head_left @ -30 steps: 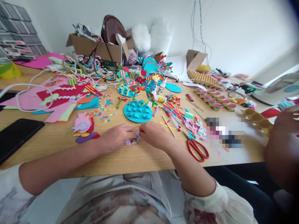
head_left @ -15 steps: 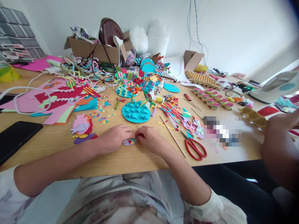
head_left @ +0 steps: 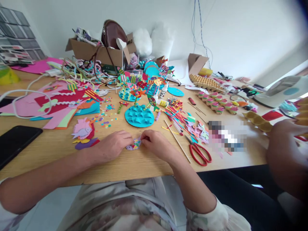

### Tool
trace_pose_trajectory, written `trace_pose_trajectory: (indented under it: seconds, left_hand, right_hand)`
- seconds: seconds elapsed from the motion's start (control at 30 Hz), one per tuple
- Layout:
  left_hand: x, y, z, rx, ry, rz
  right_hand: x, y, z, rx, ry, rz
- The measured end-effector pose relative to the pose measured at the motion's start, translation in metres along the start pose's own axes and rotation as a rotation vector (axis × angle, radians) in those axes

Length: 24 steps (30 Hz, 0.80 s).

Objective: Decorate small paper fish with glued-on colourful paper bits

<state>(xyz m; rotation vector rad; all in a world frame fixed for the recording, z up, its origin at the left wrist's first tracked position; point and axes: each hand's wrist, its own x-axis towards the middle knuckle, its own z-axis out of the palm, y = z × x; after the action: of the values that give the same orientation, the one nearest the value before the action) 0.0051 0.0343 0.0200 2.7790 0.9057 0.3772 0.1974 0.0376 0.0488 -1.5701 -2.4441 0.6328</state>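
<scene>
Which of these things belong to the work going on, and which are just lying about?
Seemingly part of it:
- small patterned fish, between left hand and right hand
- plain fish cutouts
- red-handled scissors

Apparently just lying about:
- black phone
- brown bag

The right hand (head_left: pixel 154 144) hides one end of the fish (head_left: pixel 130 147); whether the left hand's (head_left: pixel 116 144) fingertips touch it is unclear. Pixelation masks part of the bench (head_left: pixel 115 170). A co-worker's hand (head_left: pixel 285 134), seemingly, is blurred. The left edge crops the phone (head_left: pixel 19 142) and drawers (head_left: pixel 16 29).
</scene>
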Motion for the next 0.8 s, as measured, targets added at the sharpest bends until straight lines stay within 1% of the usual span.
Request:
trace_pose_trajectory:
  seconds: [0.13,0.33,0.5,0.67,0.73,0.8]
  left_hand:
    - [-0.0001,-0.0011,0.0006,-0.014,-0.012,0.001]
    - [-0.0019,-0.0007,0.0021,0.003,-0.014,0.002]
    - [-0.0035,0.0015,0.0011,0.029,-0.016,0.007]
    - [-0.005,0.0017,0.0007,0.03,0.007,0.015]
    - [-0.0062,0.0018,0.0004,0.025,0.015,0.021]
    - [-0.0075,0.0024,-0.0002,0.027,0.019,0.024]
  right_hand:
    - [-0.0018,-0.0012,0.002,0.029,0.018,-0.026]
    - [-0.0014,-0.0053,0.0045,-0.004,-0.03,-0.04]
    - [-0.0026,-0.0039,0.004,0.007,0.019,-0.031]
    - [-0.0028,-0.0037,0.0058,0.012,0.007,-0.039]
    - [-0.0052,-0.0018,0.0041,0.048,0.047,-0.03]
    - [-0.0093,0.0015,0.0019,0.112,0.115,-0.032]
